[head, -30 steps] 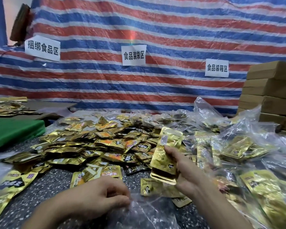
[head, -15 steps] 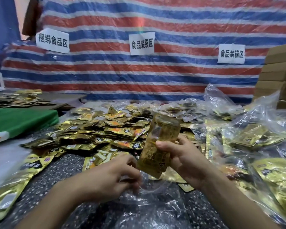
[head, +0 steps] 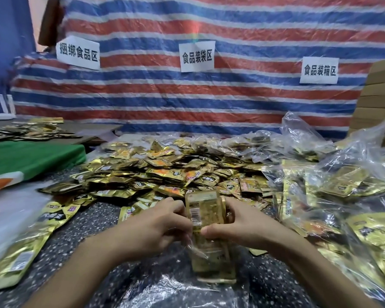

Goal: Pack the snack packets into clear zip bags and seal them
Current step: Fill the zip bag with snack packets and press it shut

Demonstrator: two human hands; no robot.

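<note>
— Striped red, white and blue tarp (head: 231, 101) hangs behind your desk (head: 80, 232), with three white paper signs (head: 197, 56) stuck on it. What have you got in front of you?

— Your speckled dark desk carries a big heap of loose gold snack packets (head: 165, 174), and filled clear bags (head: 342, 185) are piled to your right, with cardboard boxes (head: 378, 103) stacked beyond them.

— And your hands?

— Your left hand (head: 151, 227) and right hand (head: 242, 225) meet in the middle, both closed around a stack of gold packets (head: 203, 213). Your left fingers (head: 176, 205) curl on its left edge; your right thumb presses its lower front face, the other fingers wrapping behind.

— Where does the stack sit?

— It stands upright between your hands, its lower part already down inside a clear zip bag (head: 209, 263) that lies crumpled on the desk just before you. You cannot tell whether your left hand also pinches the bag's mouth.

— Anything to your left?

— A green board (head: 31, 156), and larger gold packets (head: 20, 252) near the desk edge.
</note>
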